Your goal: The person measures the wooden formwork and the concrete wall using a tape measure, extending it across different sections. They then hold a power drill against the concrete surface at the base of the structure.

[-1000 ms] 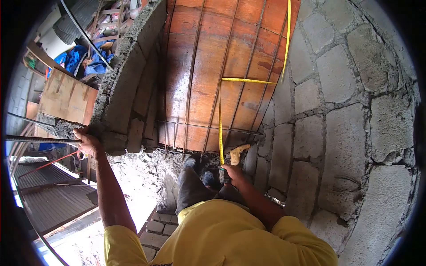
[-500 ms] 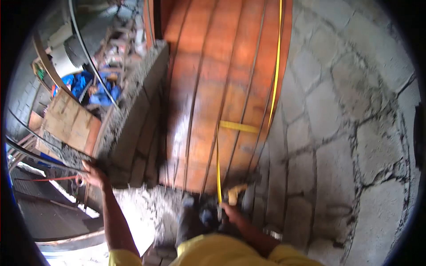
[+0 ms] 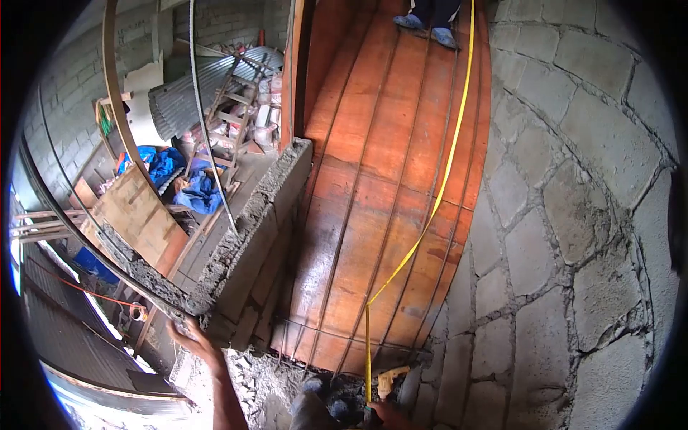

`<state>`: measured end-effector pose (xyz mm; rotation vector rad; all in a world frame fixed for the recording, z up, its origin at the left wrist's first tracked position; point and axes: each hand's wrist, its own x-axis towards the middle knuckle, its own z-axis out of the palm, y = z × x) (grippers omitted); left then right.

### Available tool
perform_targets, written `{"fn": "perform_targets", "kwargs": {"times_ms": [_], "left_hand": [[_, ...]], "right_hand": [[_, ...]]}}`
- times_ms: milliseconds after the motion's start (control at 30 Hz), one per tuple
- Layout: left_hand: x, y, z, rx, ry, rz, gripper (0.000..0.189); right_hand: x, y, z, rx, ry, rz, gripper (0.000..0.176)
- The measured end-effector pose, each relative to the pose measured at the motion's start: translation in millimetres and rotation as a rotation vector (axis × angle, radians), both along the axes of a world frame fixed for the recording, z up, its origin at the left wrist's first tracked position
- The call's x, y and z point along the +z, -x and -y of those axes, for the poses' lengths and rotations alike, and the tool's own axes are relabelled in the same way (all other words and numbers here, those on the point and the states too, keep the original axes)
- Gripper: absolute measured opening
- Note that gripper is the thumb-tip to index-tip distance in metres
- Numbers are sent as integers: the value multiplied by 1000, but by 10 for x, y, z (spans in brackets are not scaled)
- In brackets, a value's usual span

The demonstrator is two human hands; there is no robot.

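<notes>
My left hand [image 3: 197,342] is at the near end of a rough block wall [image 3: 247,244], its fingers apart and seeming to rest on the edge beside a dark bar [image 3: 79,236]. At the bottom edge, my right hand [image 3: 389,414] is closed around a tape measure, whose case is mostly hidden. Its yellow blade [image 3: 368,351] rises straight from the hand, bends, then runs diagonally up the orange board surface [image 3: 387,179] and out at the top. Just above the right hand lies a yellow tool [image 3: 390,380], perhaps a drill.
Lengths of rebar [image 3: 349,201] run along the orange boards. Another person's feet in blue clogs [image 3: 443,36] stand at the far end. A mortared block wall [image 3: 552,236] curves along the right. Lower left lie a plywood sheet [image 3: 136,215], blue tarp [image 3: 197,192] and a wooden ladder [image 3: 233,100].
The view has tilted up, bringing the other person's feet into sight. The tape's slack loop has straightened into one diagonal run. My right hand sits lower in view; my left stays by the wall end.
</notes>
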<state>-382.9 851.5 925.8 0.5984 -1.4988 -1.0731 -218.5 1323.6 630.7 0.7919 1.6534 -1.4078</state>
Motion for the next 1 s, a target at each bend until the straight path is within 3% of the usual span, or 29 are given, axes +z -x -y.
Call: {"fn": "perform_targets", "kwargs": {"times_ms": [33, 67, 100, 133, 167, 200, 233, 300, 333, 400, 467, 500, 533, 567, 633, 667, 733, 800, 867, 900, 933, 1000], "left_hand": [[-346, -153, -204, 9, 109, 130, 62], [-822, -381, -386, -146, 104, 347, 63], [-1340, -576, -784, -314, -91, 495, 70], [-1179, -734, -1234, -529, -47, 808, 78], [-903, -797, -1560, -852, -45, 815, 78], [-580, -933, -1780, -1208, -488, 1171, 70], [-1071, -1090, -1911, -1485, 264, 1291, 59], [-1877, -1258, -2022, -1664, 1041, 1318, 49], [-2064, -1398, -2030, -1882, 204, 1052, 39], [-1918, -1629, -2018, -1744, -418, 635, 29], [-1692, -1440, -1953, -1560, -613, 768, 29], [-1770, -1384, -1923, -1459, -999, 936, 31], [-2057, -1381, -1912, -1447, -1007, 951, 31], [-2445, -1358, -1911, -1556, -823, 766, 26], [-2603, -1351, -1863, -1645, -632, 576, 22], [-2496, -1274, -1768, -1626, -436, 501, 19], [-2111, -1136, -1598, -1593, -238, 427, 18], [-1700, -1092, -1464, -1381, -1098, 600, 18], [-2200, -1055, -1169, -1226, -1189, 743, 20], [-2524, -1088, -1005, -1282, -1079, 646, 24], [-2593, -1075, -869, -1314, -793, 658, 32], [-2412, -952, -738, -1129, -962, 825, 40]], "right_hand": [[31, -27, 24, 36, -7, -25, 37], [35, -50, 57, 95, -14, -66, 38], [26, -75, 98, 163, -25, -120, 39], [16, -87, 140, 260, -46, -203, 40], [-52, -101, 174, 394, -73, -336, 41], [-121, -109, 203, 540, -111, -490, 41], [-210, -82, 239, 679, -169, -664, 42], [378, 66, 494, 464, -94, -437, 43], [731, 140, 641, 385, -77, -376, 44], [1024, 253, 870, 377, -109, -395, 46], [1268, 379, 1038, 394, -98, -394, 47], [1492, 435, 1118, 387, -56, -360, 48], [1580, 459, 1172, 388, -46, -345, 48], [1641, 457, 1213, 419, 45, -342, 48], [1707, 490, 1242, 503, 118, -317, 52], [1718, 498, 1241, 557, 103, -289, 57], [1595, 471, 1171, 593, 112, -568, 69], [1471, 494, 1047, 541, 80, -517, 72], [1425, 493, 838, 490, 45, -464, 76], [1443, 504, 716, 381, 48, -392, 75], [1452, 490, 589, 271, 52, -315, 74], [1360, 441, 317, 238, 4, -293, 73]]}}
